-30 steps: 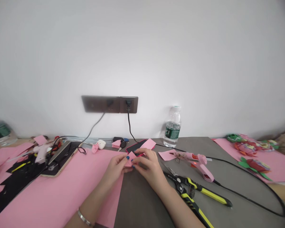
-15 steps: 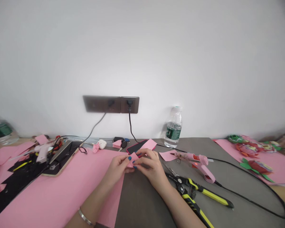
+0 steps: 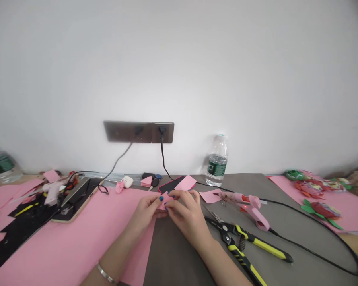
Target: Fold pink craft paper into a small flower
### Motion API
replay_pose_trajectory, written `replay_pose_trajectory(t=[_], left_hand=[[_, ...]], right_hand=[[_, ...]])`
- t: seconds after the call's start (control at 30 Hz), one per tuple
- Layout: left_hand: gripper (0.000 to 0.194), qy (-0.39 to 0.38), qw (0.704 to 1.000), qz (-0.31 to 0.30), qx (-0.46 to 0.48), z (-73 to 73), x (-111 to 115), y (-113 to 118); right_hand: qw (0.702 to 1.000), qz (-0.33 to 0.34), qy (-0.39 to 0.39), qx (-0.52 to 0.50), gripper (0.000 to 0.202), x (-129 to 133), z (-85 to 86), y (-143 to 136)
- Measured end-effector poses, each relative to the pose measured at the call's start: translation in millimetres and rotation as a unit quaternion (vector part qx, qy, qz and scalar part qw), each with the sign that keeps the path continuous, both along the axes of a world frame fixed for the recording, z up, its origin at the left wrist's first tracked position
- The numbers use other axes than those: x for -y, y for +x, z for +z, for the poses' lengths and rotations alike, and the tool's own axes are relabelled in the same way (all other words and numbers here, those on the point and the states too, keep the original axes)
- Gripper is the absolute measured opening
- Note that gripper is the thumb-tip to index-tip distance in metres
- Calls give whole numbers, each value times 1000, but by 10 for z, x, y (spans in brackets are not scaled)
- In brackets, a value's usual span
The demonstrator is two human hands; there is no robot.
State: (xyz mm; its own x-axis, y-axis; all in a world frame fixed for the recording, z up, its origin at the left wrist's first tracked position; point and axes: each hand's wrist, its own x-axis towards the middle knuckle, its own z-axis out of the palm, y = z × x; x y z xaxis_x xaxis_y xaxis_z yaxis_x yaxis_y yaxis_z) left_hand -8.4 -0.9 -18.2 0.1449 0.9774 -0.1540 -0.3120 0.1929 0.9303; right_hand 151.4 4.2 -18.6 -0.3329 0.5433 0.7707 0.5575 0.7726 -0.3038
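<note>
Centrally, one small piece of pink paper [image 3: 163, 201], creased, held up between our two hands just above the grey counter [image 3: 179, 254], near the edge of a large pink sheet [image 3: 77, 238]. Our left hand [image 3: 146, 212], blue-nailed, silver bracelet [image 3: 105, 273] at the wrist: grip closed, thumb on top of the piece and fingers beneath. Our right hand [image 3: 186, 212]: grip closed on the opposite side of the same piece, thumb and fingertips pinching it; the exact fold is too small for us to read. Just beyond our fingers, one phone [image 3: 166, 186] with a pink-red edge, a pink strip [image 3: 186, 182] lying across it. Left of that, one set of keys [image 3: 155, 181], a few pink slips [image 3: 146, 181], a white case [image 3: 127, 182] and a folded pink bit [image 3: 119, 187] touching it. To our right, one pink glue gun [image 3: 258, 216] on its side, red light showing, nozzle over another pink slip [image 3: 209, 196]; nearer us, one pair of yellow-and-black pliers [image 3: 267, 244], handles spread. Behind, upright by the wall, one water bottle [image 3: 217, 165], green label. Far right, several paper flowers [image 3: 325, 208] on a second pink sheet [image 3: 353, 206].
</note>
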Motion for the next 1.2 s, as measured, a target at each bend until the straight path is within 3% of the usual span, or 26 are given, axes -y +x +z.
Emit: replay_pose_trajectory(t=[0.17,0.33,0.67,1.07,1.2], left_hand=[[36,14,1000,-3,1,53,30,44],[36,30,1000,-4,-7,67,57,79],[21,119,987,-28,-104,71,67,52],[28,87,992,-25,-86,40,57,50],[28,74,994,-13,-80,29,56,66]], right_hand=[[999,-10,-23,-30,14,-25,-44,-3],[991,-35,-106,-79,13,-64,-108,0],[979,-2,-171,-113,14,-64,-101,-1],[957,52,-214,-190,13,-69,-94,-35],[933,66,-247,-253,6,-99,-143,-46]])
